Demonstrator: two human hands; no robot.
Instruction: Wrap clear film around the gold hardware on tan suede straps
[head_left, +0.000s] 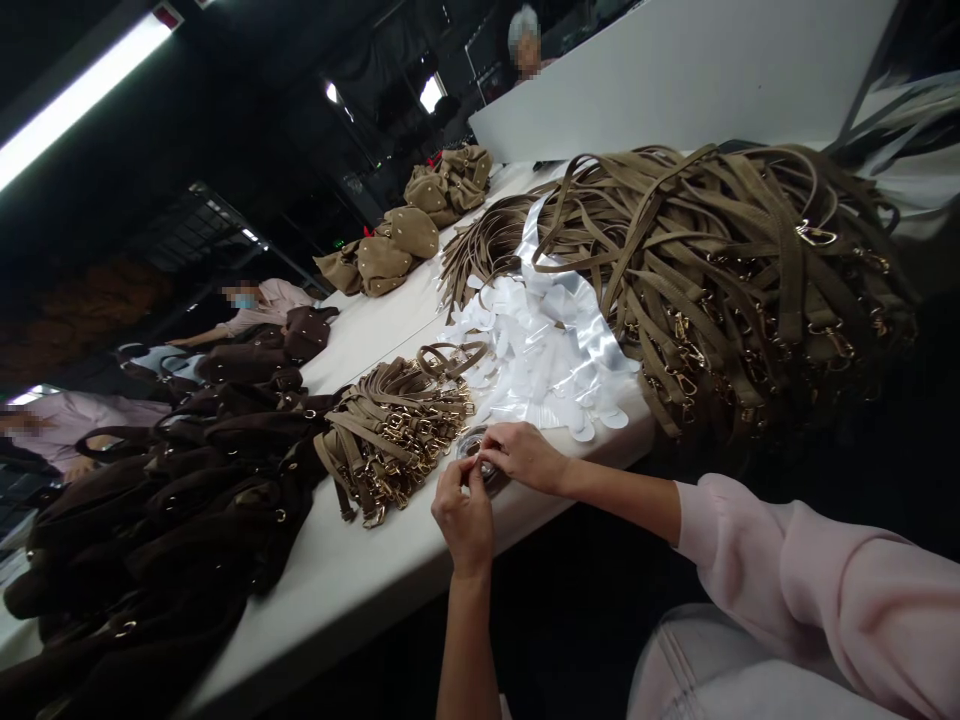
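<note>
My left hand (463,512) and my right hand (525,457) meet at the table's near edge, fingertips pinched together. What lies between them is too small to make out. Just behind the fingers is a shiny, clear, round item (469,440) that looks like a roll of tape, partly hidden by my right hand. To the left of it lies a bundle of short brown straps (397,430) with gold buckles and clips. Beyond my right hand is a heap of white and clear plastic pieces (525,350).
A large pile of long brown straps (675,250) with gold clips covers the table's right side, some hanging over the edge. Dark brown bags (187,500) fill the left; tan bags (397,250) stand farther back. A white panel (675,80) rises behind. Other people sit across the table.
</note>
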